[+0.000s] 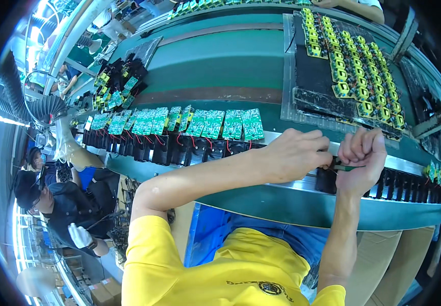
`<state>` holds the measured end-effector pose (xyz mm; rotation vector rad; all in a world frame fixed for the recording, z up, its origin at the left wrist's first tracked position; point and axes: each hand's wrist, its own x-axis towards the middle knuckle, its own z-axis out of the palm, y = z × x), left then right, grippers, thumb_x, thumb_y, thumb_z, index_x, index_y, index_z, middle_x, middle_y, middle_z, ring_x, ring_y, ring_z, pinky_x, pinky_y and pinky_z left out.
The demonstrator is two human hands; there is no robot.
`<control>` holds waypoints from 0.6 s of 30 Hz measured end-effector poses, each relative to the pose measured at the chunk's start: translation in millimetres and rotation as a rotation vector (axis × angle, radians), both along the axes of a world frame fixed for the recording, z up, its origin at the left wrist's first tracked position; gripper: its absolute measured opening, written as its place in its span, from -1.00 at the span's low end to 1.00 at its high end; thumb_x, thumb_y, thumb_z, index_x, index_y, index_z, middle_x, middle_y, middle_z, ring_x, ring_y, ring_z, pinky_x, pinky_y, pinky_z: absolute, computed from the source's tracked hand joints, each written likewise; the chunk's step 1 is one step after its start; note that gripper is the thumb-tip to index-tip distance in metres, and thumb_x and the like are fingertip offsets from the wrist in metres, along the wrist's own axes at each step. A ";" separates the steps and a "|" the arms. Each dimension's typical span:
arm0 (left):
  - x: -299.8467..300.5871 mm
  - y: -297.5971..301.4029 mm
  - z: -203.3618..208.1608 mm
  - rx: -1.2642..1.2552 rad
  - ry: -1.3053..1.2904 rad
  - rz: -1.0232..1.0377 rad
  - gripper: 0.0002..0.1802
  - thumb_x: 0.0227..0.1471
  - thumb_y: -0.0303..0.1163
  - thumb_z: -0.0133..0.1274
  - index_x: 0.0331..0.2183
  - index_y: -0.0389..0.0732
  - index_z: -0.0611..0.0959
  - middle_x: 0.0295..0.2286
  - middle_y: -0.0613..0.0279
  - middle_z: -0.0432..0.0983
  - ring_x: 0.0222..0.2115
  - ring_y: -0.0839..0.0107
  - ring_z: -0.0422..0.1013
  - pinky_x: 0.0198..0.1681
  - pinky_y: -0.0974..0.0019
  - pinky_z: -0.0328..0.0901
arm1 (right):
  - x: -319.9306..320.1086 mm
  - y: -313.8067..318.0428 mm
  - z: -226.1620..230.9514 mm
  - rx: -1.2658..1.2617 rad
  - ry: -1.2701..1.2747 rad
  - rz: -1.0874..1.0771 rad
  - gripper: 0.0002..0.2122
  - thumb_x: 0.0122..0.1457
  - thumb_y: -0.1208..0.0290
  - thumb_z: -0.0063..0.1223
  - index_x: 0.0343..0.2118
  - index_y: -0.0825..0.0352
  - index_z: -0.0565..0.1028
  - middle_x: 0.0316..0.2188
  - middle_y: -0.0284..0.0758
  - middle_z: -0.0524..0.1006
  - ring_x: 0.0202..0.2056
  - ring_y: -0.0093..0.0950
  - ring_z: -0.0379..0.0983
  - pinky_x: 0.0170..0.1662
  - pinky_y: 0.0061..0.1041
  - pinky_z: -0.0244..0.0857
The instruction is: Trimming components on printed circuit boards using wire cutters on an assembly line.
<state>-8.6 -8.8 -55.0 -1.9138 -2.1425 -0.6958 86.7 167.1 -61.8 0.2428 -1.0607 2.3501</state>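
Note:
My left hand [294, 153] and my right hand [363, 150] meet at the near edge of the green conveyor belt [220, 66]. Between them is a small green circuit board [346, 167], seen edge-on. The fingers of my left hand pinch its left end, and my right hand is closed in a fist over its right end. A black housing [326, 180] sits just below the board, against the belt's metal rail. I cannot tell whether the board is touching the housing.
A row of green boards [179, 122] on black housings with red wires lines the rail to the left. More black housings [409, 186] stand to the right. A black tray of yellow-green components [355, 66] lies beyond. A person in dark clothes [60, 204] sits at the left.

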 end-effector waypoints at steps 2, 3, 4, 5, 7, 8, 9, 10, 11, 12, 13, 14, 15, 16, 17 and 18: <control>3.5 0.8 6.1 -0.025 0.006 0.008 -0.89 0.16 -0.33 0.21 -0.24 0.01 0.75 -0.27 0.35 0.49 -0.27 0.32 0.44 -0.38 0.25 0.37 | 2.1 -1.9 8.4 -0.006 0.036 0.016 -0.77 0.53 0.23 -0.17 -0.23 0.23 0.44 -0.48 -0.49 0.26 -0.48 -0.65 0.07 -0.44 -0.56 -0.03; 6.8 2.1 10.7 -0.043 0.019 0.028 -0.90 0.17 -0.34 0.22 -0.24 -0.01 0.74 -0.26 0.34 0.49 -0.27 0.31 0.45 -0.38 0.24 0.38 | 5.6 -7.2 19.7 -0.007 -0.043 -0.085 -0.76 0.53 0.23 -0.18 -0.16 0.25 0.47 -0.46 -0.47 0.29 -0.47 -0.63 0.11 -0.43 -0.57 0.01; 11.3 1.8 16.6 -0.064 0.030 0.051 -0.92 0.18 -0.34 0.23 -0.24 -0.02 0.74 -0.26 0.34 0.50 -0.27 0.31 0.46 -0.38 0.24 0.39 | 10.0 -16.3 36.1 -0.011 -0.124 -0.182 -0.74 0.53 0.23 -0.19 -0.09 0.28 0.51 -0.45 -0.46 0.33 -0.46 -0.62 0.15 -0.41 -0.57 0.04; 13.9 0.4 21.1 -0.086 0.041 0.079 -0.93 0.18 -0.35 0.24 -0.25 -0.03 0.73 -0.26 0.33 0.50 -0.27 0.30 0.48 -0.39 0.23 0.39 | 13.5 -23.7 51.3 -0.016 -0.205 -0.275 -0.70 0.53 0.22 -0.20 -0.02 0.30 0.54 -0.43 -0.44 0.36 -0.44 -0.61 0.18 -0.39 -0.57 0.07; 16.4 -3.2 25.4 -0.108 0.048 0.104 -0.93 0.19 -0.36 0.25 -0.25 -0.04 0.73 -0.25 0.33 0.51 -0.27 0.29 0.49 -0.39 0.22 0.40 | 45.5 -10.6 65.2 0.187 -0.232 -0.355 -0.65 0.46 0.30 -0.09 0.14 0.36 0.59 -0.36 -0.38 0.47 -0.37 -0.56 0.30 -0.32 -0.55 0.19; 17.3 -5.3 26.5 -0.077 0.026 0.121 -0.94 0.19 -0.37 0.26 -0.25 -0.05 0.73 -0.25 0.32 0.51 -0.28 0.29 0.50 -0.38 0.22 0.41 | 75.5 2.8 64.7 0.395 -0.177 -0.339 -0.59 0.40 0.38 0.03 0.24 0.39 0.60 -0.31 -0.35 0.53 -0.32 -0.52 0.38 -0.26 -0.54 0.27; 19.0 -2.1 25.8 -0.046 -0.003 0.119 -0.94 0.19 -0.38 0.27 -0.25 -0.06 0.72 -0.25 0.32 0.52 -0.28 0.28 0.52 -0.38 0.22 0.42 | 93.0 3.4 67.8 0.395 -0.192 -0.359 -0.59 0.40 0.38 0.03 0.24 0.39 0.60 -0.31 -0.35 0.53 -0.32 -0.52 0.38 -0.26 -0.54 0.27; 20.4 0.4 25.3 -0.014 -0.035 0.114 -0.93 0.19 -0.39 0.27 -0.25 -0.07 0.72 -0.25 0.31 0.53 -0.28 0.28 0.54 -0.38 0.22 0.42 | 107.5 1.1 71.1 0.787 -0.295 -0.460 -0.59 0.28 0.46 0.16 0.19 0.38 0.65 -0.28 -0.34 0.56 -0.28 -0.48 0.41 -0.22 -0.51 0.31; 26.0 7.8 24.5 0.021 -0.082 0.095 -0.93 0.19 -0.40 0.28 -0.25 -0.08 0.72 -0.24 0.31 0.54 -0.28 0.27 0.55 -0.37 0.21 0.43 | 122.6 0.4 73.5 1.189 -0.424 -0.550 -0.57 0.17 0.54 0.29 0.15 0.36 0.69 -0.26 -0.33 0.58 -0.25 -0.45 0.45 -0.18 -0.48 0.35; 25.0 3.3 28.3 -0.007 -0.097 0.106 -0.90 0.19 -0.43 0.30 -0.23 -0.08 0.72 -0.22 0.31 0.57 -0.29 0.28 0.57 -0.35 0.23 0.45 | 117.0 -4.0 65.0 1.376 -0.412 -0.577 -0.55 -0.02 0.60 0.45 0.02 0.23 0.78 -0.18 -0.30 0.61 -0.22 -0.38 0.49 -0.16 -0.43 0.40; 24.2 -2.5 34.6 -0.032 -0.124 0.099 -0.87 0.18 -0.46 0.31 -0.21 -0.09 0.73 -0.20 0.30 0.60 -0.29 0.28 0.59 -0.33 0.25 0.46 | 122.0 -6.8 57.8 1.481 -0.546 -0.521 -0.64 0.08 0.52 0.47 -0.01 0.19 0.81 -0.11 -0.28 0.56 -0.17 -0.39 0.48 -0.09 -0.35 0.41; 23.2 -5.1 33.5 -0.009 -0.176 0.090 -0.82 0.16 -0.49 0.34 -0.17 -0.13 0.76 -0.17 0.30 0.63 -0.30 0.30 0.58 -0.30 0.30 0.46 | 120.6 -8.4 47.1 1.594 -0.544 -0.567 -0.66 0.07 0.49 0.49 -0.05 0.15 0.82 -0.11 -0.29 0.55 -0.18 -0.37 0.47 -0.09 -0.35 0.41; 25.9 -2.1 34.4 -0.025 -0.231 0.113 -0.84 0.16 -0.51 0.35 -0.18 -0.15 0.77 -0.17 0.32 0.63 -0.32 0.32 0.57 -0.30 0.33 0.44 | 120.4 -8.4 36.3 1.710 -0.549 -0.604 -0.69 0.06 0.46 0.51 -0.08 0.10 0.84 -0.11 -0.30 0.55 -0.19 -0.35 0.47 -0.09 -0.34 0.41; 29.2 1.3 37.0 -0.054 -0.274 0.147 -0.86 0.16 -0.53 0.36 -0.20 -0.18 0.79 -0.17 0.33 0.63 -0.34 0.33 0.55 -0.30 0.36 0.42 | 119.8 -10.4 30.3 1.726 -0.548 -0.646 -0.72 0.07 0.46 0.51 -0.13 0.08 0.83 -0.12 -0.33 0.53 -0.20 -0.35 0.45 -0.10 -0.34 0.40; 28.9 6.3 35.5 -0.058 -0.292 0.112 -0.86 0.16 -0.53 0.36 -0.20 -0.18 0.79 -0.17 0.33 0.63 -0.34 0.33 0.55 -0.30 0.36 0.42 | 120.2 -9.6 25.0 1.729 -0.591 -0.655 -0.72 0.07 0.46 0.51 -0.13 0.08 0.83 -0.12 -0.33 0.53 -0.20 -0.35 0.45 -0.10 -0.34 0.40; 29.3 11.5 33.5 -0.052 -0.294 0.112 -0.87 0.16 -0.54 0.36 -0.22 -0.19 0.79 -0.17 0.34 0.62 -0.35 0.35 0.54 -0.31 0.37 0.41 | 121.5 -8.3 19.9 1.729 -0.597 -0.678 -0.73 0.06 0.46 0.50 -0.14 0.08 0.83 -0.13 -0.34 0.53 -0.20 -0.36 0.44 -0.10 -0.34 0.40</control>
